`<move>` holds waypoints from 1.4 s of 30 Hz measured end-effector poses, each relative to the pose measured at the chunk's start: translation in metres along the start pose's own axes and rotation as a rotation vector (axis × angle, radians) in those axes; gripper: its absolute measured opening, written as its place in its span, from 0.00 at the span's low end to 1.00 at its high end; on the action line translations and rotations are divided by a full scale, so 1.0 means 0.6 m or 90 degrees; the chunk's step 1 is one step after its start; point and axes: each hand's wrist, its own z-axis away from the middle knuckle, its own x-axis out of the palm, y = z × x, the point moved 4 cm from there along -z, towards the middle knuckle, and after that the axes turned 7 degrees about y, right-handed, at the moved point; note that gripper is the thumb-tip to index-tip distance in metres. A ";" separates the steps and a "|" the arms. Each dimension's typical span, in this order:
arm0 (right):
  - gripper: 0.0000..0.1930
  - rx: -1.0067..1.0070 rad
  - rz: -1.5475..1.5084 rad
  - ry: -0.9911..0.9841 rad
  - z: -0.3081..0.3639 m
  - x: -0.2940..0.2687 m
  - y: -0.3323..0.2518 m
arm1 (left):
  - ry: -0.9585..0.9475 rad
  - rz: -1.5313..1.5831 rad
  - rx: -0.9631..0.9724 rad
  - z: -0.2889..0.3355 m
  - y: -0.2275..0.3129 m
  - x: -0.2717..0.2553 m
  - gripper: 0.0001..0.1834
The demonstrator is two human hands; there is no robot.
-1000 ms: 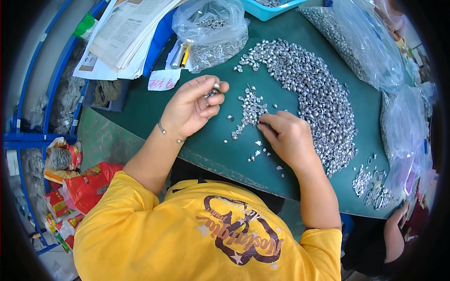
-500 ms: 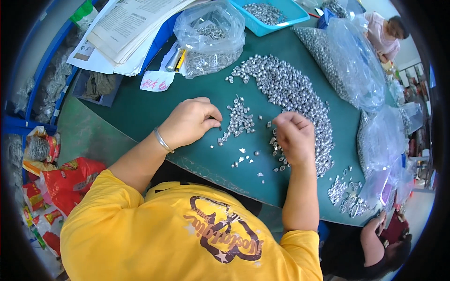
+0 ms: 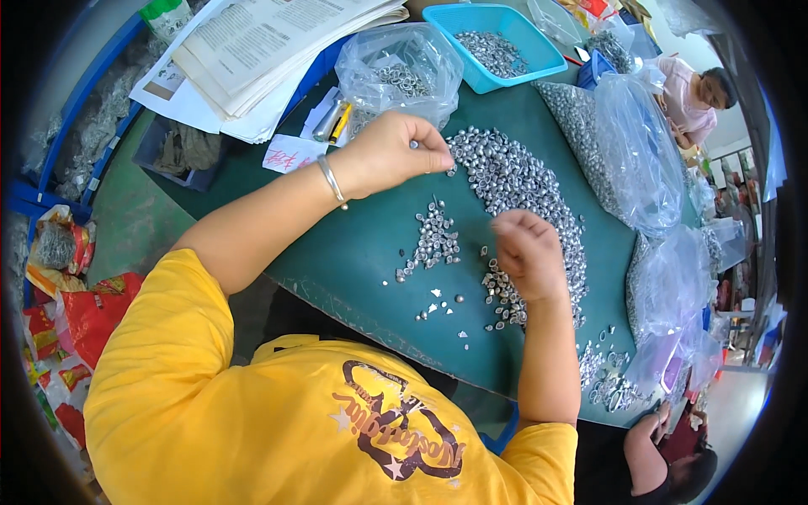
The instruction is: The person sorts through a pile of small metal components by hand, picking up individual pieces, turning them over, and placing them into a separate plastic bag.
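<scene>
My left hand [image 3: 394, 150], with a metal bangle on its wrist, is at the left end of a large curved pile of small silver metal pieces [image 3: 526, 178]. Its thumb and forefinger are pinched at the pile's edge; what they hold is too small to name. My right hand [image 3: 530, 254] hovers over the near part of that pile, fingers curled and slightly blurred, their contents hidden. Between me and the pile lies a smaller cluster of silver pieces [image 3: 438, 236]. A few pale chips [image 3: 434, 307] are scattered nearer to me on the green tabletop [image 3: 358, 269].
Behind my left hand are a clear bag of metal rings [image 3: 402, 71], papers [image 3: 252, 55] and a yellow pen [image 3: 341, 123]. A turquoise tray [image 3: 539, 66] stands at the back. Filled plastic bags [image 3: 581, 126] line the right side. Two other people sit at the right.
My left hand has moved away from me and right, from beside the small cluster to the pile's far left end. My right hand stays over the pile. The view has shifted slightly.
</scene>
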 end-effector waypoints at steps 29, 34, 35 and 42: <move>0.04 -0.035 -0.015 -0.047 -0.083 0.051 -0.011 | 0.050 -0.476 0.153 -0.002 -0.055 -0.008 0.08; 0.08 -0.213 0.407 0.083 -0.108 0.086 -0.021 | 0.058 -0.426 0.153 -0.009 -0.056 -0.016 0.07; 0.10 -0.317 0.516 0.069 -0.106 0.105 -0.025 | 0.068 -0.272 0.088 -0.013 -0.057 -0.028 0.07; 0.06 -0.506 0.712 0.012 -0.112 0.136 -0.018 | -0.002 0.589 -0.300 -0.010 -0.062 -0.033 0.07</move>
